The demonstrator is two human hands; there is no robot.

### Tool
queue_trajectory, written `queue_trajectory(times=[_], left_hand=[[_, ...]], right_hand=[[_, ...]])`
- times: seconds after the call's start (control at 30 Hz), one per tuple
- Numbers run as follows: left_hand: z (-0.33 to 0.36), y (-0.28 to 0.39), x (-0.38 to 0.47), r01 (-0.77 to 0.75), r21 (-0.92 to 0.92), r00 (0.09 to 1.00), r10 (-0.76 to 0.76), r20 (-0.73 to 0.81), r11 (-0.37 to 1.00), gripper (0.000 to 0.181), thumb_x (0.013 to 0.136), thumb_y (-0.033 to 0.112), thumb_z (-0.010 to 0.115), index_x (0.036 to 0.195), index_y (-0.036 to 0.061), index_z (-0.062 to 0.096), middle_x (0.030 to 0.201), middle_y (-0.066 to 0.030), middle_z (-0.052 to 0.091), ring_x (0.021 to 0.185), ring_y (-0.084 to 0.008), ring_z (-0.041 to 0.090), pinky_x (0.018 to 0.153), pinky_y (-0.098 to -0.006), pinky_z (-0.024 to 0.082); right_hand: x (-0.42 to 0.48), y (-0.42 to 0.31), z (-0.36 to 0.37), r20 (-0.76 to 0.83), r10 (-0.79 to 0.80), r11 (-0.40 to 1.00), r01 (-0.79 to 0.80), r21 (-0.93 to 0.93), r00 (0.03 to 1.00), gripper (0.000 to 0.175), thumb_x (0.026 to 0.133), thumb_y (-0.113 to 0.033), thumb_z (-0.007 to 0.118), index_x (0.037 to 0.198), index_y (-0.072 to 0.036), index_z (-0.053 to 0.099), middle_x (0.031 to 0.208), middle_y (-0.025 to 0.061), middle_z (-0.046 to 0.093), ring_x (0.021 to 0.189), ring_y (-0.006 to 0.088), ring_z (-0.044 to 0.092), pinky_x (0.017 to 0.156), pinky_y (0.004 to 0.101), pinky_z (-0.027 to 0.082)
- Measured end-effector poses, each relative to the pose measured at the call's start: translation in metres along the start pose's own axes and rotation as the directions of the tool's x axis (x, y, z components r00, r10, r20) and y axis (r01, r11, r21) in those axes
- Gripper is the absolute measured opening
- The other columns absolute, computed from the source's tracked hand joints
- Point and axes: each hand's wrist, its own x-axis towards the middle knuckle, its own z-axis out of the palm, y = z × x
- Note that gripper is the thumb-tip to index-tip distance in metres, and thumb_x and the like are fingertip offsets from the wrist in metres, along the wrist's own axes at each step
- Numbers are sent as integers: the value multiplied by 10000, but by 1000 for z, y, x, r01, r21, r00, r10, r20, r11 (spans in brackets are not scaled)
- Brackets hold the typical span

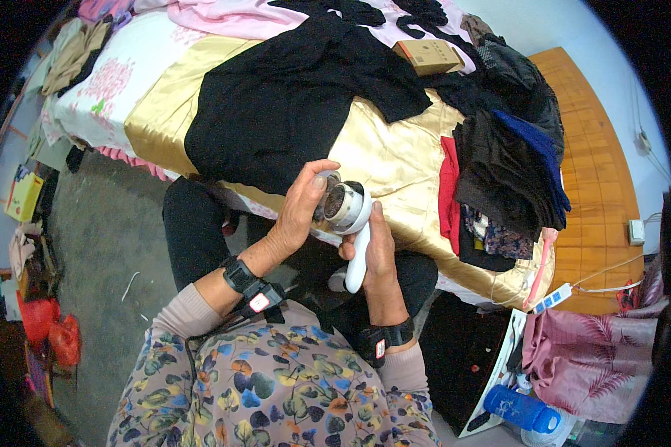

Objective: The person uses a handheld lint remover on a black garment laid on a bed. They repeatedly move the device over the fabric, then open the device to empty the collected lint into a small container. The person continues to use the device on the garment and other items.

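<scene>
In my right hand (373, 246) I grip the handle of a white handheld fabric shaver (358, 251). Its round head faces up and left, and dark lint shows inside it. My left hand (299, 209) holds a clear rounded cover or lint cup (326, 195) close against the shaver's head; whether the two touch cannot be told. Beyond my hands a black garment (279, 106) lies spread over the gold satin cover (394, 167) of the bed. A small cardboard box (431, 56) sits near the garment's far sleeve.
Folded dark clothes (500, 173) and a red cloth (448, 195) are stacked on the bed's right. A power strip (552, 299) lies at its corner, above a blue bottle (520, 408) on a side table. Red plastic bags (50, 329) stand at far left.
</scene>
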Motion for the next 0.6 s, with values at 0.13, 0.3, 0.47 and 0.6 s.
queue_trajectory(times=[0.13, 0.3, 0.47, 0.6], left_hand=[[-2, 0, -2, 58, -22, 998, -57, 27, 998, 627, 1028, 597, 354, 1336, 71, 502, 1021, -52, 564, 937, -127, 545, 842, -291, 452], [-4, -4, -4, 177, -219, 984, -167, 62, 960, 549, 1061, 565, 318, 1365, 140, 486, 1040, -21, 561, 845, -103, 549, 622, -244, 450], [-9, -3, -9, 313, -402, 950, -288, 124, 860, 590, 1052, 605, 318, 1377, 143, 488, 976, -25, 564, 719, -114, 556, 556, -255, 452], [-14, -2, -10, 367, -505, 929, -328, 168, 781, 615, 1044, 626, 321, 1377, 140, 496, 958, -34, 582, 703, -132, 581, 547, -270, 470]], right_hand=[[2, 2, -5, 12, 45, 998, -46, 50, 999, 531, 1062, -547, 386, 945, -69, 586, 642, 28, 521, 448, 131, 480, 414, 269, 393], [1, 5, -12, 25, 51, 996, -52, 77, 998, 537, 1066, -540, 371, 935, -63, 579, 650, 35, 521, 452, 133, 472, 418, 272, 387], [-1, 7, -19, 108, 24, 993, -36, 110, 994, 520, 1073, -515, 374, 1049, -46, 598, 711, 51, 566, 477, 123, 462, 428, 255, 391], [-1, 9, -22, 121, -16, 1000, 15, 10, 992, 527, 1080, -501, 354, 1079, -42, 612, 723, 51, 597, 482, 99, 471, 416, 230, 385]])
